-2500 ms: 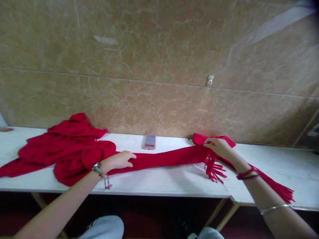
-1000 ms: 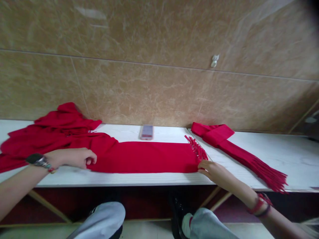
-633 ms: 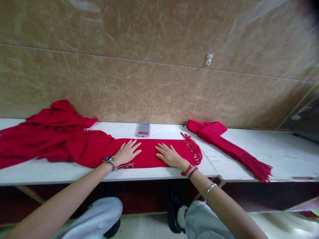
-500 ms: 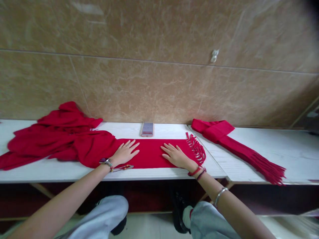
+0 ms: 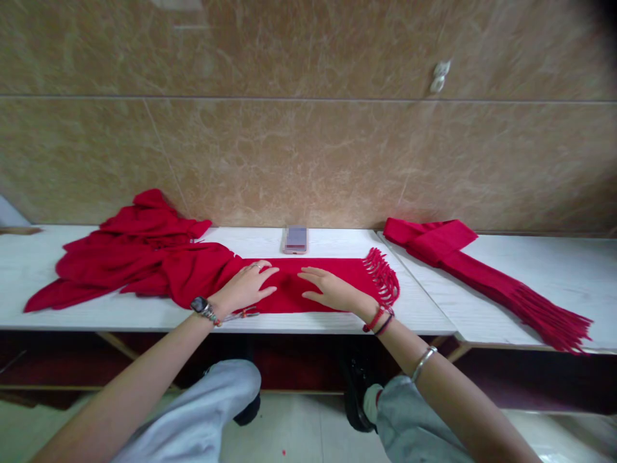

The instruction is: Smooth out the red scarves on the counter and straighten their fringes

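A red scarf (image 5: 289, 283) lies flat along the white table, its fringed end to the right and its left part running into a heap of crumpled red cloth (image 5: 139, 257). My left hand (image 5: 244, 287) is over the scarf's left part, beside the heap, with fingers apart. Over the scarf's right part, short of the fringe, my right hand (image 5: 332, 289) has its fingers spread and slightly bent. Neither hand grasps anything. Whether the palms touch the cloth I cannot tell.
A second red scarf (image 5: 446, 254), folded over at its far end, lies on the right with its fringe near the front edge. A phone (image 5: 295, 239) rests behind the flat scarf. The table (image 5: 337, 321) backs onto a tan marbled wall (image 5: 289, 161).
Both hands, flat on the scarf before, now look raised at the palms with fingers more bent. My right hand has come slightly closer to my left. The camera view has shifted a little.
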Available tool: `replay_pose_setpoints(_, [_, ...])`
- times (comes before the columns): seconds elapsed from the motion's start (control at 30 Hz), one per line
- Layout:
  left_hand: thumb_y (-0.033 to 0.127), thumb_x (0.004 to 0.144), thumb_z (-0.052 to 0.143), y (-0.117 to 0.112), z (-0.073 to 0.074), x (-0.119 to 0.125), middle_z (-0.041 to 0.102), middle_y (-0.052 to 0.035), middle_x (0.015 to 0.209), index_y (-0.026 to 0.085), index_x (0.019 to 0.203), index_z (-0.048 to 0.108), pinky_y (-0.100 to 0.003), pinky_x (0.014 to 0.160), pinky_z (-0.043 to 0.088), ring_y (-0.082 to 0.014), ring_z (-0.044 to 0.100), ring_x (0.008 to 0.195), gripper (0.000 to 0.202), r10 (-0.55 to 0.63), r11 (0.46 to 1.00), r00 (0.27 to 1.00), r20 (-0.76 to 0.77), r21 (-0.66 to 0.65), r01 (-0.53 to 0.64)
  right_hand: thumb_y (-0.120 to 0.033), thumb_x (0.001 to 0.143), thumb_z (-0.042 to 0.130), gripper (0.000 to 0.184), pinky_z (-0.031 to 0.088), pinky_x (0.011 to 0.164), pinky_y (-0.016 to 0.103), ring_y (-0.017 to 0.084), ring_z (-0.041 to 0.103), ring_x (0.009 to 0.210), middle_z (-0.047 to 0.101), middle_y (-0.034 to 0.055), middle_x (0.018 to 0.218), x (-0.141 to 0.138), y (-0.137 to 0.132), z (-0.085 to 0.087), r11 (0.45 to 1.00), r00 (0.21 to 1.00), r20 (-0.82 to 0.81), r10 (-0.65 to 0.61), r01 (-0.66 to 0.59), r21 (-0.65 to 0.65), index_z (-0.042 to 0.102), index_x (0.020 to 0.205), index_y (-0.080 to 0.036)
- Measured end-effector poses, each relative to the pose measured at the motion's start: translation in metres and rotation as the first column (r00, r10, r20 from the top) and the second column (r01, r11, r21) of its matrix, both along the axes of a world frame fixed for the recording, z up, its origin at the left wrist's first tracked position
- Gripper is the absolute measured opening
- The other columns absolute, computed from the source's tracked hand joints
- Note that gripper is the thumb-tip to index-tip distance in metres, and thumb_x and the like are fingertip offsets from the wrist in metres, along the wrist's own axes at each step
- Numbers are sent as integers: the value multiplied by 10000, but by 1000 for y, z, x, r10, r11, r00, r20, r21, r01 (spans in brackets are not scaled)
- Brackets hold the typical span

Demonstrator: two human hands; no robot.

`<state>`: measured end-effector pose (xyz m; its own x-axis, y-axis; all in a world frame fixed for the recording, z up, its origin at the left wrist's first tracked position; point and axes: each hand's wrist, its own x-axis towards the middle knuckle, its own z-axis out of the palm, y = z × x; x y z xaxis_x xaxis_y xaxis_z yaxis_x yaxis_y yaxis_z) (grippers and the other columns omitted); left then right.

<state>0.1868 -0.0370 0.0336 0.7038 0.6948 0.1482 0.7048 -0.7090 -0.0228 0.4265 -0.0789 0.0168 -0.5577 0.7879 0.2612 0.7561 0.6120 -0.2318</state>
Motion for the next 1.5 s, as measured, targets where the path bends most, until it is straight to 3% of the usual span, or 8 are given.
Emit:
replay_pose_setpoints(0.13, [312, 817, 496, -26, 12, -12, 517, -54, 1104, 211, 1141, 529, -265, 862, 397, -189, 538, 968, 341, -138, 980, 987, -82, -153, 125, -288, 831, 518, 366, 413, 938, 304, 198, 524, 1090, 568, 111, 1194, -15, -12, 4, 983, 983, 4, 183, -183, -2, 564, 1167, -149])
replay_pose_setpoints(0.33, [-2, 750, 381, -29, 2, -37, 530, -64, 1082, 194, 1135, 505, -253, 815, 415, -185, 519, 1007, 449, -79, 996, 981, -178, -62, 69, -111, 847, 408, 340, 458, 830, 301, 182, 581, 950, 628, 106, 1058, -21, -16, -2, 971, 969, 140, 202, -216, 98, 563, 1147, -147])
replay_pose_setpoints(0.5, [83, 822, 423, -27, -6, -28, 540, -80, 1047, 172, 1086, 513, -274, 726, 442, -204, 540, 944, 292, 1, 998, 981, -196, 61, 11, -103, 857, 399, 313, 449, 772, 292, 181, 586, 876, 639, 111, 980, -30, -10, -2, 967, 974, 203, 106, -149, 209, 562, 1120, -139])
replay_pose_setpoints(0.7, [70, 857, 400, -32, -16, -19, 541, -53, 875, 165, 935, 558, -268, 647, 435, -170, 536, 780, 201, -41, 986, 985, -168, 154, 67, -134, 879, 411, 220, 396, 646, 260, 150, 537, 693, 614, 59, 759, -34, -8, -16, 914, 970, 212, 120, -192, 359, 624, 827, -148])
replay_pose_setpoints(0.93, [63, 850, 431, -32, -16, -19, 529, -38, 828, 161, 854, 568, -261, 644, 431, -167, 506, 784, 168, -89, 948, 980, -176, 286, 137, -106, 873, 403, 271, 337, 588, 258, 138, 448, 601, 535, 27, 642, -34, -6, -21, 862, 977, 156, 145, -202, 466, 576, 671, -155])
replay_pose_setpoints(1.17, [121, 869, 444, -34, -10, -20, 546, -32, 894, 179, 966, 562, -245, 683, 422, -144, 519, 810, 163, -168, 944, 966, -197, 251, 215, -161, 892, 402, 241, 377, 631, 247, 138, 491, 668, 578, 43, 715, -31, -5, -21, 897, 982, 103, 157, -186, 402, 626, 803, -150])
replay_pose_setpoints(1.5, [123, 865, 455, -40, -7, -19, 525, -21, 826, 176, 863, 557, -232, 617, 401, -143, 509, 763, 115, -159, 960, 951, -267, 181, 212, -227, 898, 407, 269, 444, 691, 259, 149, 552, 746, 632, 66, 826, -28, -7, -24, 877, 951, 48, 306, -301, 373, 666, 916, -157])
